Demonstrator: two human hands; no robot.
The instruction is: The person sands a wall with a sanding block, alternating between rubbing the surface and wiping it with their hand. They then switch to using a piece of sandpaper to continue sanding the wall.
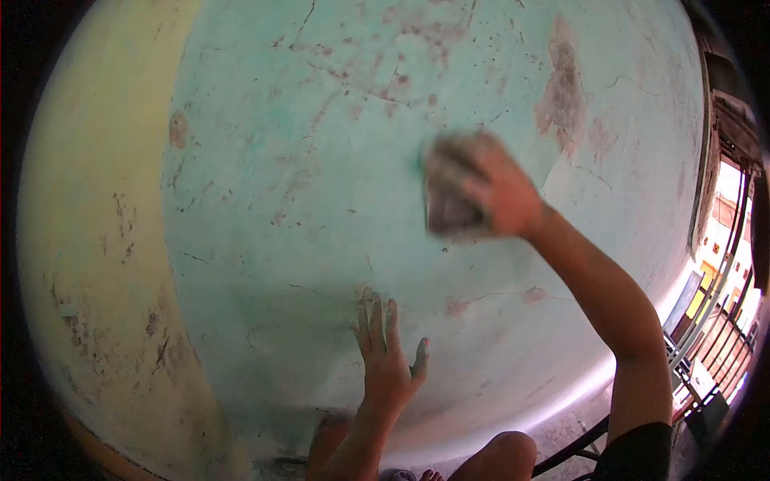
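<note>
My right hand [504, 191] grips a dark grey piece of sandpaper [454, 210], held against the pale green wall [273, 232]. Motion blurs both the hand and the sandpaper, and part of the sheet is hidden under the fingers. Lower down, my left hand [387, 362] lies against the same wall with its fingers stretched upward and the thumb apart. Pale dust coats its fingertips, and it holds nothing. Cracks, dark stains and a bare patch of peeled paint [561, 84] mark the green surface.
A yellow painted band [104, 176] runs down the wall's left side. My bent knee [501, 457] is close to the wall's base. At the right are a barred metal grille [726, 321] with daylight behind it and a dark tube [573, 445] near the floor.
</note>
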